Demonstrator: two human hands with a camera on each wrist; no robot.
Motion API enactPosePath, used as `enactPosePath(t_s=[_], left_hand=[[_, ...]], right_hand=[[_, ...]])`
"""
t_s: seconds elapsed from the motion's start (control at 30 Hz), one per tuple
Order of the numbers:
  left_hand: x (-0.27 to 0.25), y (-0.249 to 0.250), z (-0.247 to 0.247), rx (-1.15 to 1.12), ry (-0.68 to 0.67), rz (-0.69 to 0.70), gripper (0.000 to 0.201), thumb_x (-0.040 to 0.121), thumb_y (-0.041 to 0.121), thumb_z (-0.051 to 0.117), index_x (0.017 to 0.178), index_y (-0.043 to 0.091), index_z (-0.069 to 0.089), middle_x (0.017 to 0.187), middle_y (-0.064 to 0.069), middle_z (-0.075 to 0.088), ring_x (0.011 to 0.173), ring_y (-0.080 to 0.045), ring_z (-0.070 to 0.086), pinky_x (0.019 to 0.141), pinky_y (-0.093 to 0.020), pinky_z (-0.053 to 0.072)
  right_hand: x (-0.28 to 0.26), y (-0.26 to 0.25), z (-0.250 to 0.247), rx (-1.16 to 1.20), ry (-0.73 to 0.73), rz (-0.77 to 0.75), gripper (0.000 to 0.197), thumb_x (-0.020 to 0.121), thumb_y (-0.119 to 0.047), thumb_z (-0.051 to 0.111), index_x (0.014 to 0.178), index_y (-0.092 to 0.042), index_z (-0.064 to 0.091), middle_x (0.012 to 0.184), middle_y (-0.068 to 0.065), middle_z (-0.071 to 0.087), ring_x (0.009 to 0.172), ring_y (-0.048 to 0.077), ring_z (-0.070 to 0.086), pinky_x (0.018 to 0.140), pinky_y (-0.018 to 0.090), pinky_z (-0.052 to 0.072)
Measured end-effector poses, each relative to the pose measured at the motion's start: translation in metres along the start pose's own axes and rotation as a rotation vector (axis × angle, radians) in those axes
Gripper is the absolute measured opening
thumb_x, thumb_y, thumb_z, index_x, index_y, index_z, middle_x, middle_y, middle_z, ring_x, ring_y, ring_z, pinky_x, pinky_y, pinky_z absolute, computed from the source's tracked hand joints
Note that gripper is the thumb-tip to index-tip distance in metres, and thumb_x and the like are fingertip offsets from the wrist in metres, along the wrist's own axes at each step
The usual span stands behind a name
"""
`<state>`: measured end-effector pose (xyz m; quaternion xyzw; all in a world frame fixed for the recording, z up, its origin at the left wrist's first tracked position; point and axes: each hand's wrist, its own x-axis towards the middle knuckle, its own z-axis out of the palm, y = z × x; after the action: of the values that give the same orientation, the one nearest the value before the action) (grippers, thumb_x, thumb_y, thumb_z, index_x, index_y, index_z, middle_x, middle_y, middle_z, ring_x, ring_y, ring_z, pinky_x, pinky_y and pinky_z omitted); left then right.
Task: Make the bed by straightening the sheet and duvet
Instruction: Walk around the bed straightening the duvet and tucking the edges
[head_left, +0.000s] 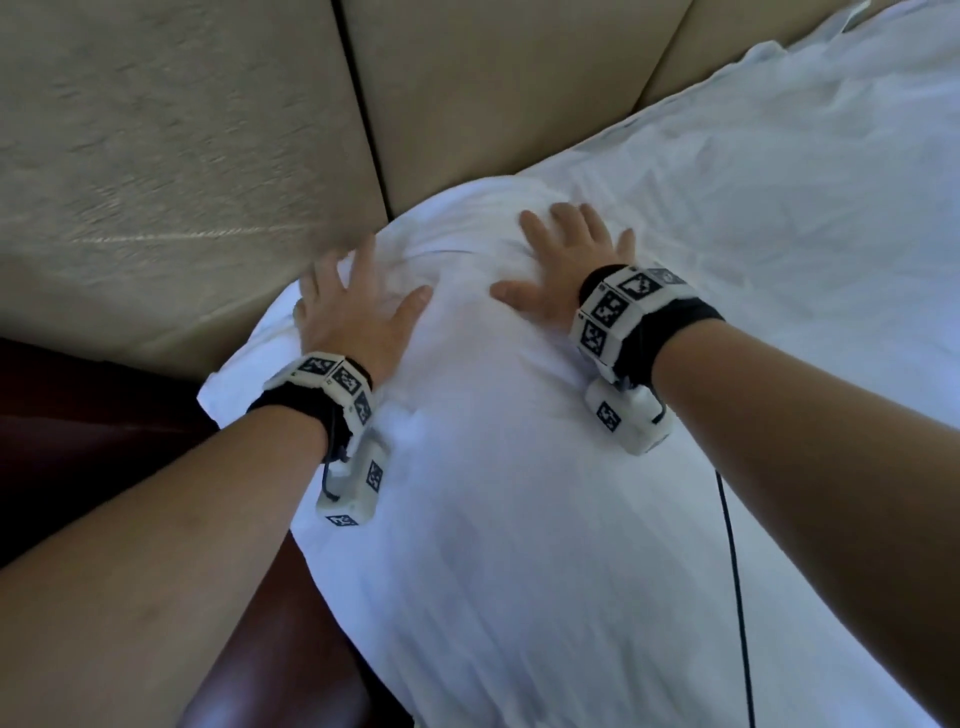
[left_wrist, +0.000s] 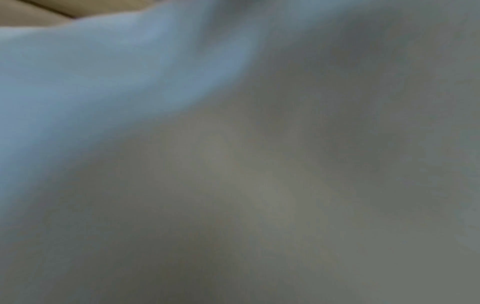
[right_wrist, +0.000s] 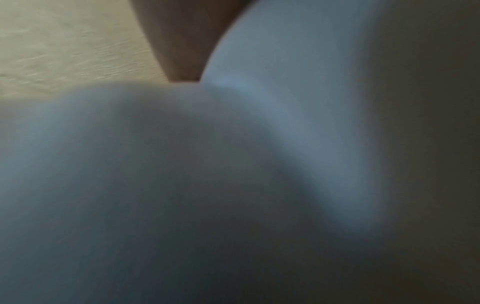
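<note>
Smoothing is being done: the puffy white cotton duvet (head_left: 519, 467) is being pressed under the flat, spread left hand (head_left: 353, 312) and right hand (head_left: 561, 265), nothing grasped. Next, wrinkles beyond the right hand are probably being targeted.

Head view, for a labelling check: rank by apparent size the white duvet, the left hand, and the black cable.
1. White duvet, fills much of the frame.
2. Left hand, spread flat on the duvet.
3. Black cable, a thin line, though long; nearness to the camera makes this last ranking unsure.
</note>
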<state>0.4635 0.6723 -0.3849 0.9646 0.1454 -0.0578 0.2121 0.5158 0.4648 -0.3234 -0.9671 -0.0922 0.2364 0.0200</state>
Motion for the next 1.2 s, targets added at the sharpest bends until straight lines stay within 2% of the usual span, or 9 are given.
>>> enactPosePath(t_s=[0.17, 0.37, 0.57, 0.67, 0.73, 0.83, 0.97, 1.1, 1.2], left_hand=[[-0.022, -0.042, 0.019, -0.042, -0.036, -0.184, 0.083, 0.085, 0.072, 0.032, 0.15, 0.031, 0.002, 0.156, -0.012, 0.015, 0.144, -0.028, 0.01, 0.116, -0.05, 0.004], [-0.015, -0.06, 0.027, -0.045, -0.131, -0.075, 0.076, 0.088, 0.068, 0.026, 0.151, 0.033, 0.001, 0.124, -0.021, 0.057, 0.112, -0.039, 0.054, 0.091, -0.045, 0.042], [0.006, -0.087, -0.039, 0.015, -0.002, -0.019, 0.075, 0.085, 0.067, 0.041, 0.141, 0.019, 0.028, 0.107, -0.024, 0.064, 0.097, -0.042, 0.06, 0.08, -0.043, 0.043], [0.007, -0.089, -0.055, 0.033, 0.033, 0.017, 0.072, 0.084, 0.068, 0.041, 0.136, 0.018, 0.032, 0.103, -0.024, 0.065, 0.092, -0.041, 0.062, 0.075, -0.041, 0.043], [0.003, -0.09, -0.045, 0.014, 0.018, 0.001, 0.071, 0.084, 0.07, 0.037, 0.137, 0.022, 0.027, 0.102, -0.02, 0.066, 0.091, -0.039, 0.062, 0.077, -0.043, 0.045], [-0.009, -0.095, -0.023, 0.024, -0.017, -0.052, 0.071, 0.088, 0.065, 0.035, 0.147, 0.031, 0.015, 0.125, -0.017, 0.052, 0.113, -0.037, 0.049, 0.093, -0.047, 0.038], [-0.039, -0.081, -0.012, 0.049, 0.006, 0.085, 0.08, 0.083, 0.068, 0.021, 0.15, 0.027, 0.012, 0.147, -0.016, 0.025, 0.132, -0.036, 0.026, 0.11, -0.056, 0.02], [-0.048, -0.058, 0.004, -0.01, -0.178, 0.098, 0.079, 0.083, 0.073, 0.02, 0.149, 0.037, -0.005, 0.158, -0.001, -0.013, 0.145, -0.026, -0.01, 0.113, -0.058, 0.002], [-0.038, -0.063, 0.021, 0.004, -0.291, 0.009, 0.077, 0.085, 0.075, 0.016, 0.147, 0.04, -0.013, 0.157, 0.004, -0.021, 0.145, -0.022, -0.016, 0.113, -0.059, -0.001]], right_hand=[[0.03, -0.036, -0.009, -0.074, 0.0, -0.166, 0.089, 0.083, -0.073, 0.036, 0.15, -0.029, -0.001, 0.159, -0.004, -0.003, 0.146, 0.022, -0.005, 0.115, 0.057, 0.0], [0.046, -0.046, 0.01, -0.267, -0.029, -0.1, 0.074, 0.085, -0.073, 0.029, 0.147, -0.033, 0.022, 0.145, 0.007, 0.041, 0.133, 0.029, 0.034, 0.108, 0.05, 0.021], [0.05, -0.093, -0.039, -0.273, 0.064, -0.081, 0.064, 0.098, -0.055, 0.023, 0.118, -0.006, 0.059, 0.124, 0.02, 0.058, 0.116, 0.036, 0.052, 0.091, 0.038, 0.039], [0.047, -0.1, -0.058, -0.248, 0.128, -0.104, 0.061, 0.099, -0.05, 0.022, 0.109, -0.006, 0.064, 0.118, 0.021, 0.061, 0.11, 0.036, 0.054, 0.086, 0.037, 0.039], [0.043, -0.095, -0.049, -0.218, 0.187, -0.153, 0.05, 0.099, -0.048, 0.029, 0.122, -0.015, 0.059, 0.128, 0.016, 0.054, 0.12, 0.032, 0.047, 0.096, 0.04, 0.034], [0.033, -0.096, -0.022, -0.216, 0.147, -0.219, 0.062, 0.089, -0.057, 0.045, 0.145, -0.033, 0.03, 0.145, 0.006, 0.032, 0.133, 0.029, 0.028, 0.111, 0.049, 0.019], [0.018, -0.096, 0.0, -0.32, -0.02, -0.232, 0.076, 0.084, -0.068, 0.042, 0.147, -0.04, 0.01, 0.156, -0.001, 0.007, 0.145, 0.025, 0.002, 0.114, 0.058, -0.001], [0.02, -0.089, 0.012, -0.356, -0.06, -0.198, 0.078, 0.084, -0.071, 0.033, 0.148, -0.04, 0.001, 0.158, -0.006, -0.007, 0.146, 0.023, -0.006, 0.114, 0.059, -0.001], [0.033, -0.087, 0.015, -0.355, -0.079, -0.174, 0.074, 0.087, -0.07, 0.027, 0.148, -0.038, -0.001, 0.158, -0.008, -0.007, 0.146, 0.021, -0.004, 0.114, 0.058, 0.002]])
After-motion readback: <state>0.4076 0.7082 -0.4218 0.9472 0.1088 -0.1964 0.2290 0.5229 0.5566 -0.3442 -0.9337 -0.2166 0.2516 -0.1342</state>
